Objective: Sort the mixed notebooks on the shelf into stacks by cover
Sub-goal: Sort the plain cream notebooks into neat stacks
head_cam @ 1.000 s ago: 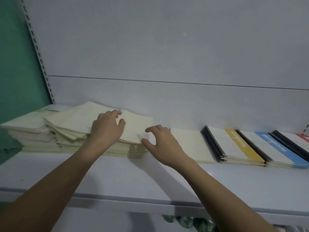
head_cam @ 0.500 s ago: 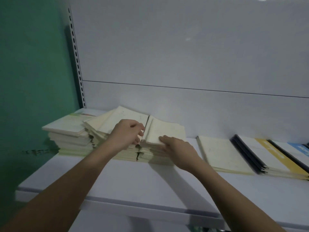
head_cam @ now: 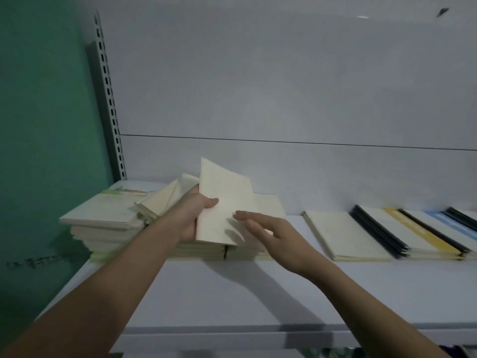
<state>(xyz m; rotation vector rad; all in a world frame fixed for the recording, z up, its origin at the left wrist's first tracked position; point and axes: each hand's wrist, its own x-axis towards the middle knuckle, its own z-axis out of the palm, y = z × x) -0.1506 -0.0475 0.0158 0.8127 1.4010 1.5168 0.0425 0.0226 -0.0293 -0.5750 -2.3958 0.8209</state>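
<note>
We hold one thin cream-covered notebook [head_cam: 224,202] tilted up off the pile, our left hand [head_cam: 191,215] gripping its left edge with the thumb across the cover, while our right hand [head_cam: 271,235] hovers just beside its lower right corner, fingers straight and loosely spread, holding nothing. Judging by the white metal shelf [head_cam: 232,293], the sorting is partly done: a lone flat cream notebook [head_cam: 343,236] lies to the right, then a neat black-spined stack with a yellow band [head_cam: 413,233] and a stack with a blue band [head_cam: 454,226]. Still to be sorted, we think, is the untidy fanned heap of cream notebooks [head_cam: 160,202] under our hands and the pale stack with a green-edged top cover [head_cam: 103,215] at far left. The cover print is too dim and blurred to read, and the right-hand stacks are cut off.
</note>
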